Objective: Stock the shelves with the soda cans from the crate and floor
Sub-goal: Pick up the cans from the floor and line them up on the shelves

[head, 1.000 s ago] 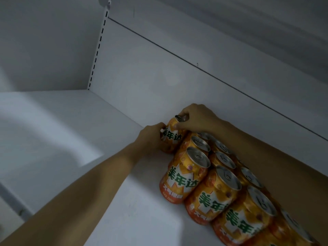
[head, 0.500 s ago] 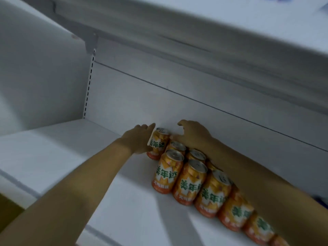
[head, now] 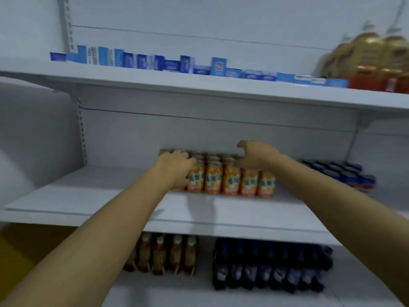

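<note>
A block of orange soda cans [head: 232, 182] with green lettering stands in rows at the back of the white middle shelf [head: 88, 196]. My left hand [head: 174, 169] rests against the leftmost cans, hiding them in part; its fingers lie on the cans without wrapping round one. My right hand [head: 256, 156] hovers just over the cans at the back right of the block, fingers loosely curled and holding nothing. The picture is blurred by motion.
Dark blue cans [head: 345, 173] stand to the right on the same shelf. The shelf above carries blue boxes [head: 155, 63] and large oil bottles [head: 371, 63]. Below are brown drink bottles [head: 168, 253] and dark bottles [head: 270, 267]. Something yellow [head: 17, 262] shows at lower left.
The view has pulled back from the shelf. Both hands have let go of the rear left can, which now stands in the block, and have drawn back a little.
</note>
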`<action>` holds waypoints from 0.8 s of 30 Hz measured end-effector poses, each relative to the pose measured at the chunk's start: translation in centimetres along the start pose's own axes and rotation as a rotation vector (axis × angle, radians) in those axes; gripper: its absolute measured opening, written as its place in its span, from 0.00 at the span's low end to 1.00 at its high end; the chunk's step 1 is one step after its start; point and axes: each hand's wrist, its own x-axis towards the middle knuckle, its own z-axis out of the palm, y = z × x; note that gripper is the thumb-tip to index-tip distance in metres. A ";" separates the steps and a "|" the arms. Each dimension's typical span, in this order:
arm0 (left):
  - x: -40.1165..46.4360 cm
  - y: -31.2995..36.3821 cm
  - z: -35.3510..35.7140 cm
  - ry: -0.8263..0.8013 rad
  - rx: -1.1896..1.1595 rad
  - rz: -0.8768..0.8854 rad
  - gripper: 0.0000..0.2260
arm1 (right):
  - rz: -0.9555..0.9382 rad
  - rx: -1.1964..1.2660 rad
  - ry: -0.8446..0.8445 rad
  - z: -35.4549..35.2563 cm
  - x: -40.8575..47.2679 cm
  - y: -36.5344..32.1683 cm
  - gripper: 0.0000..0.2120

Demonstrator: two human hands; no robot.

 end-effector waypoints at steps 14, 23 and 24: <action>0.9 28.7 -9.5 0.056 -0.009 0.501 0.26 | 0.508 -0.081 -0.112 1.5 -25.4 22.8 0.33; 1.6 54.2 -14.9 0.098 -0.126 0.773 0.26 | 0.772 -0.047 -0.194 3.3 -42.2 40.8 0.39; 1.4 57.0 -15.0 0.092 -0.142 0.790 0.26 | 0.788 -0.038 -0.189 3.9 -44.1 42.8 0.38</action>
